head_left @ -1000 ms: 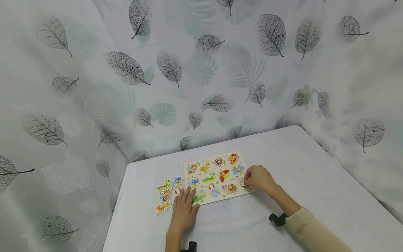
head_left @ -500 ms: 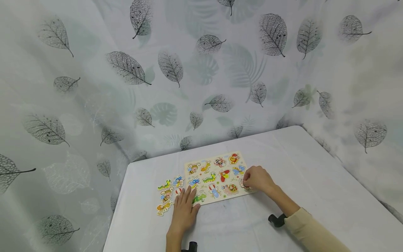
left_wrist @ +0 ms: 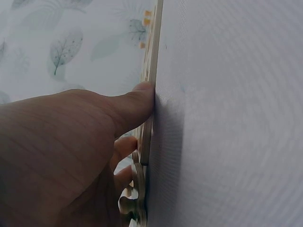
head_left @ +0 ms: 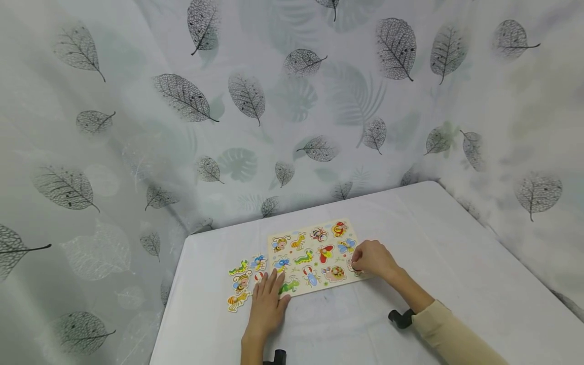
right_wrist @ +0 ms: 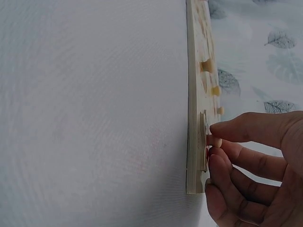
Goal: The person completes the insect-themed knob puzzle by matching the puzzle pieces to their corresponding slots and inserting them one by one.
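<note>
A wooden peg puzzle board (head_left: 328,228) printed with colourful insects lies on the white table. My left hand (head_left: 266,304) rests with outstretched fingers on its lower left corner; in the left wrist view the thumb (left_wrist: 135,106) touches the board's edge. At the lower right corner, my right hand (head_left: 375,258) pinches the small knob of a puzzle piece (right_wrist: 203,146) between thumb and fingers. That piece sits against the board's face, its picture mostly hidden by the hand. Loose pieces lie left of the board: a caterpillar (head_left: 238,267), a bee (head_left: 241,283) and others, partly covered by my left hand.
Black angled fittings (head_left: 401,319) show near both wrists, one beside the right cuff. Leaf-printed curtains (head_left: 283,126) hang behind and beside the table (head_left: 410,218). Several pieces with knobs (right_wrist: 207,65) stand out from the board.
Both hands hold nearly the same position. The view shifts very slightly; the pinched piece and the loose pieces show no visible movement.
</note>
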Available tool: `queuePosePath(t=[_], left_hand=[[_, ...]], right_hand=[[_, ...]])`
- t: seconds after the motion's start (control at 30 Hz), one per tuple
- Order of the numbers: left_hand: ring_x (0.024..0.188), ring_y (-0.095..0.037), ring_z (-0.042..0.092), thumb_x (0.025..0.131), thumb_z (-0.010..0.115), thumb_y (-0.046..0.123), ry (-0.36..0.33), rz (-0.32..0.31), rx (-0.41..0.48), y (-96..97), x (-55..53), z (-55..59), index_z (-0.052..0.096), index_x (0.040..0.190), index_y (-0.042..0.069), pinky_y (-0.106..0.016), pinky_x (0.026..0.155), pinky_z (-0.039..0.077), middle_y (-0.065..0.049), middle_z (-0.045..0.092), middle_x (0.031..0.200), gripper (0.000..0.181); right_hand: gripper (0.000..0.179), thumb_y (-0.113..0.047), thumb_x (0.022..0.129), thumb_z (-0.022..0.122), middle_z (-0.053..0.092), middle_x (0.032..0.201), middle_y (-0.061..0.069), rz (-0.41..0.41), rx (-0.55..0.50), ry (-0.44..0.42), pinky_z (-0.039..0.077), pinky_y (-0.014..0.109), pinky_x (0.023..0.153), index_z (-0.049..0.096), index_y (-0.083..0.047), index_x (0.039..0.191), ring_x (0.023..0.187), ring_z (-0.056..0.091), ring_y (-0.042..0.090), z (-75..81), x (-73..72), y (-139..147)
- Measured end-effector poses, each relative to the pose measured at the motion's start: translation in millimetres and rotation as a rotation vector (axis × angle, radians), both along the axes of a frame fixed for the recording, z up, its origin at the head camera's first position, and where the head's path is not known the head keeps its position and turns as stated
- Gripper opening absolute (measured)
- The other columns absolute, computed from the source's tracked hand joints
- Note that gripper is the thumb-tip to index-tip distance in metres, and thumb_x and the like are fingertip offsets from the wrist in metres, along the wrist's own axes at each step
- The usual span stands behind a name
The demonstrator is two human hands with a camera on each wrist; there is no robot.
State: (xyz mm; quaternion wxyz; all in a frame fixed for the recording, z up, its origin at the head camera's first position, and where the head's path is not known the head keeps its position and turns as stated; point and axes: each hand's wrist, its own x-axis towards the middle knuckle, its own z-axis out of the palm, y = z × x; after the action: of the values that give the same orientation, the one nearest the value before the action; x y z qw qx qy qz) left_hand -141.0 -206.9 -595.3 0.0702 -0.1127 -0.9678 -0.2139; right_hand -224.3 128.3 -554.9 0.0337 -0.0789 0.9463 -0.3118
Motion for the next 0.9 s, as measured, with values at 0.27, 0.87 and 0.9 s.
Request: queuePosePath(t=[0.27,0.87,0.9], left_hand=[[0.149,-0.041,0.023,0.099,0.064,0.029,-0.007,0.000,0.000,0.8,0.8,0.8,0.046,0.152,0.013,-0.064,0.119,0.015,-0.013,0.035,0.161,0.058],[0.150,-0.041,0.023,0.100,0.064,0.029,-0.009,-0.002,-0.009,-0.5,0.6,-1.5,0.045,0.153,0.014,-0.065,0.119,0.015,-0.013,0.034,0.161,0.058],[0.150,-0.041,0.023,0.100,0.063,0.030,-0.010,-0.002,-0.008,-0.4,0.6,-1.6,0.045,0.153,0.014,-0.065,0.119,0.015,-0.013,0.034,0.161,0.058]], right_hand=[[0.014,-0.014,0.080,0.083,0.062,0.065,-0.007,0.004,-0.014,-0.014,0.044,0.029,0.057,0.072,-0.016,0.072,0.063,0.054,0.014,-1.4,-0.2,1],[0.012,-0.016,0.079,0.086,0.062,0.066,-0.009,0.010,-0.054,-0.031,0.043,0.032,0.063,0.074,-0.018,0.077,0.066,0.053,0.014,-9.6,1.6,8],[0.013,-0.016,0.079,0.086,0.061,0.066,-0.009,0.010,-0.054,-0.029,0.042,0.032,0.062,0.074,-0.018,0.077,0.066,0.053,0.014,-9.7,1.9,8]])
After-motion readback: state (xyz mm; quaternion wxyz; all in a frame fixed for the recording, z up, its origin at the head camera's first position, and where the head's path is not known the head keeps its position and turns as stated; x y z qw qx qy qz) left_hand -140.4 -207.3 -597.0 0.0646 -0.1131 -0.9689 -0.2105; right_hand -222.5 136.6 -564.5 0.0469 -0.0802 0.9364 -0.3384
